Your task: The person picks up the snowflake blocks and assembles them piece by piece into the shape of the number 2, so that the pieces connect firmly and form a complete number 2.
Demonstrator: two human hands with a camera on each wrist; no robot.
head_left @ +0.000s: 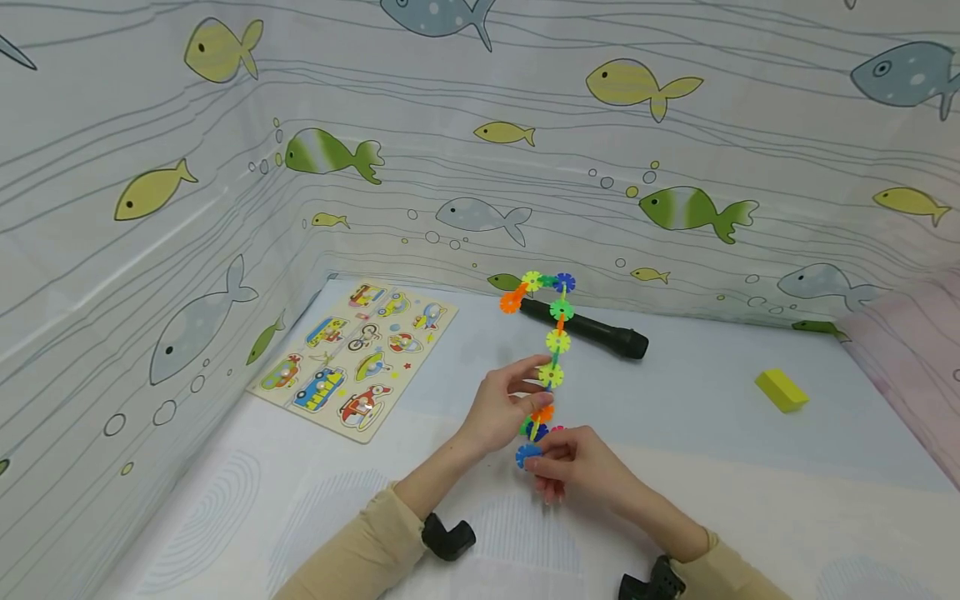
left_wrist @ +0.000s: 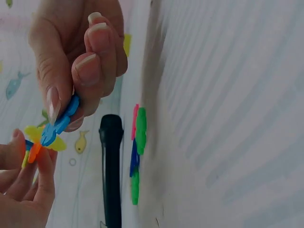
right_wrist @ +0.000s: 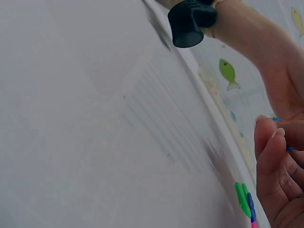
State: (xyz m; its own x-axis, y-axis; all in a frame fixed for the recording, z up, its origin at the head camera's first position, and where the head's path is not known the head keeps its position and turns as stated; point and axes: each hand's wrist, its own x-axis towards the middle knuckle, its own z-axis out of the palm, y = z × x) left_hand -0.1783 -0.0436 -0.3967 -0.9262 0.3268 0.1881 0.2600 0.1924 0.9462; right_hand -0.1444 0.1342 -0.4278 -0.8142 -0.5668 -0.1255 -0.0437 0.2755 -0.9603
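Note:
My left hand [head_left: 504,406] holds a chain of interlocking snowflake discs [head_left: 558,341] in yellow, green, orange and blue. The chain rises from its fingers and bends left at the top to an orange disc [head_left: 510,301]. Between thumb and fingers, my right hand [head_left: 588,467] pinches a blue snowflake disc [head_left: 528,456]. In the left wrist view, this blue disc [left_wrist: 61,121] overlaps the orange and yellow discs at the chain's lower end. Below the hands, several loose discs [left_wrist: 141,130] in green, dark blue and pink lie on the table.
A black microphone [head_left: 600,331] lies behind the chain. To the left is a wooden picture-puzzle board [head_left: 352,358] with vehicles. A yellow block [head_left: 782,390] sits on the right of the table. Fish-print sheeting [head_left: 420,175] walls the back and left side.

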